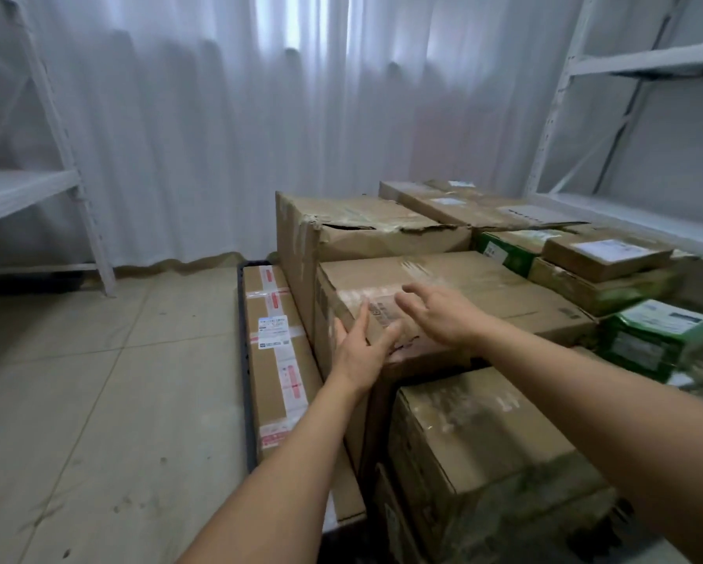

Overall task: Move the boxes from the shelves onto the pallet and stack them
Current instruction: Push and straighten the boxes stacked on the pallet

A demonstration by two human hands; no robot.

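Tall box, green boxes flank carton.

Matt brown cardboard boxes with glossy tape, white painted-metal shelves, sheer cloth curtain.

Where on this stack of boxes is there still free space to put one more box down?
Most open: the top of the torn box at the back, and the flat box behind it. The low long box on the left is also bare. The box under both hands, left hand and right hand, is occupied. The right side is crowded with green boxes.
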